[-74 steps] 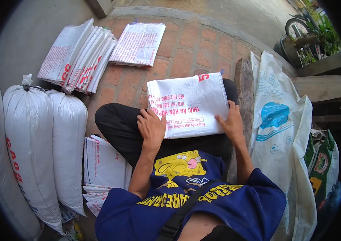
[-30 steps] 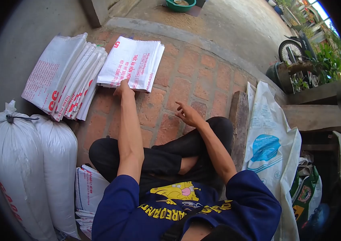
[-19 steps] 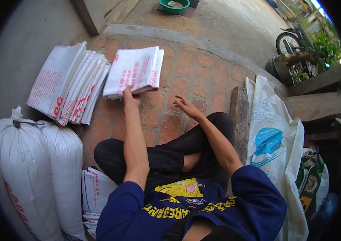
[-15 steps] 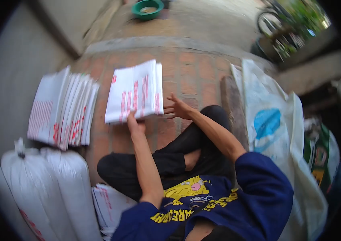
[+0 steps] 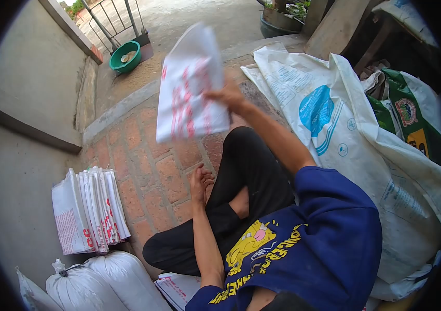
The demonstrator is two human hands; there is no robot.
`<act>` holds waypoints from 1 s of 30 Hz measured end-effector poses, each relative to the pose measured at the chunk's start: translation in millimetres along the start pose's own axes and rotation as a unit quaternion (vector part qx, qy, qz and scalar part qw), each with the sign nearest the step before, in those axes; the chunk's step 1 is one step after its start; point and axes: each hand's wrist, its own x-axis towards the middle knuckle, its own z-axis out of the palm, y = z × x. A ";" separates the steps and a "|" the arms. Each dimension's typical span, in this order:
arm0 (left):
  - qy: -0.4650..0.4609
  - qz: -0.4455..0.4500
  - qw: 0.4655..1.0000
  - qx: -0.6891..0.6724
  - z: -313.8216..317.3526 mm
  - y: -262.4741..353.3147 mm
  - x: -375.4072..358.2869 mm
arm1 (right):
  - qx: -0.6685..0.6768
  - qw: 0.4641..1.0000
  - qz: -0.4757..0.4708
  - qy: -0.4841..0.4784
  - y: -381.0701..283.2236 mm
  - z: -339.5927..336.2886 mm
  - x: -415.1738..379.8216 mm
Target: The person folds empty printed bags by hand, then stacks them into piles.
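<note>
My right hand (image 5: pixel 229 97) grips the right edge of a bundle of folded white sacks (image 5: pixel 189 98) with red print. The bundle is raised over the brick floor, blurred by motion and bent at its top. Lower down, my left hand (image 5: pixel 201 182) is off the bundle, its fingers loosely curled and apart with nothing in them, near my crossed legs. A row of similar folded sacks (image 5: pixel 92 212) stands by the wall on the left. More folded sacks (image 5: pixel 179 287) lie beside my left knee, partly hidden by my arm.
Stuffed white bags (image 5: pixel 109 280) sit at the lower left. A large white plastic sheet (image 5: pixel 358 155) with blue print spreads along the right, beside a green bag (image 5: pixel 404 103). A green basin (image 5: pixel 125 57) stands beyond the brick floor (image 5: pixel 148 176).
My left hand has let go of the sack bundle and dropped toward my legs. My right hand has taken hold of the bundle and lifted it. The view has turned right.
</note>
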 end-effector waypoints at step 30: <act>0.280 0.272 0.781 0.488 -4.5 -4.8 -164.2 | -0.696 0.540 0.214 -0.422 114.5 -19.8 -23.9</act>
